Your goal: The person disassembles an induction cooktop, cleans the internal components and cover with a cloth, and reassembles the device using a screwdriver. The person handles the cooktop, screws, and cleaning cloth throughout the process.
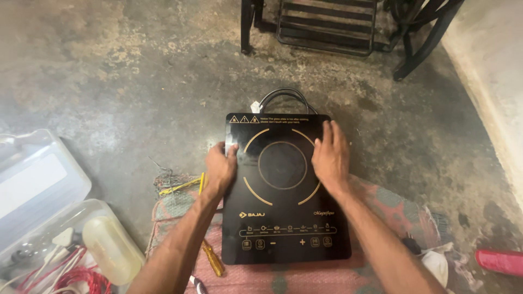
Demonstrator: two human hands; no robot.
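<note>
Black glass: we see a flat black induction cooktop with gold ring markings (283, 190) lying on a pink patterned cloth (381, 218) spread over the grey concrete floor (136, 81).
Left hand (220, 167): our grip curls over the cooktop's left edge, thumb on the glass.
Right hand (330, 155): our grip lies flat and spread on the glass, right of the ring.
Beside us: a yellow-handled screwdriver (212, 257) lies just left of the cooktop; a clear plastic box of red wires (65, 256) sits further left.
Behind: a black power cord (286, 95) loops at the far edge.
</note>
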